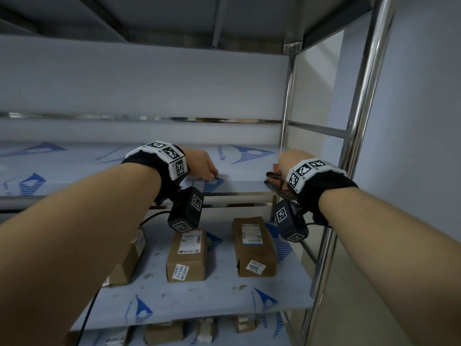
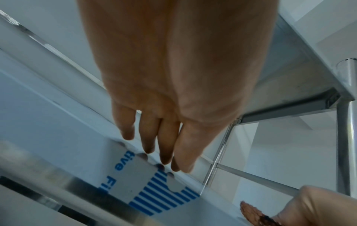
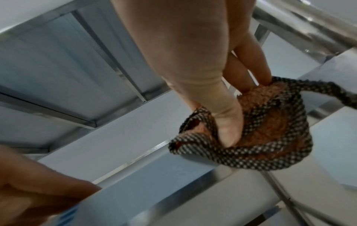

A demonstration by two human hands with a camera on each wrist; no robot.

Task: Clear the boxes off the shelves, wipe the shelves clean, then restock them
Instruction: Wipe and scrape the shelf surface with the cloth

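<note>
From the head view, two bare forearms are seen reaching toward a metal shelving unit. The upper shelf point(image 1: 124, 168) is covered in pale film printed with blue shapes, and no boxes are seen on it. The left hand point(image 1: 202, 164) is laid on that shelf near its front edge, fingers bent down onto the film. The right hand point(image 1: 287, 162) is placed at the shelf's right end, and a checked cloth point(image 1: 277, 184) is held beneath it at the front edge. On the lower shelf point(image 1: 199, 300), nearer the viewer, three brown cardboard boxes are set: one in the middle point(image 1: 186, 255), one to its right point(image 1: 254, 248), and one partly hidden behind the left forearm point(image 1: 127, 263). More boxes point(image 1: 164, 333) are glimpsed on a still lower level.

From the left wrist view, the left hand point(image 2: 164, 91) is shown from below with fingers point(image 2: 146, 137) extended and relaxed, their tips reaching the printed film; nothing is gripped.

From the right wrist view, the right hand point(image 3: 193, 61) is shown bunching the cloth point(image 3: 270, 130), black-and-white checked outside and rust-brown inside. The thumb is pressed into its folds and the fingers are curled behind it, so it is firmly held against the shelf edge point(image 3: 193, 175).
</note>
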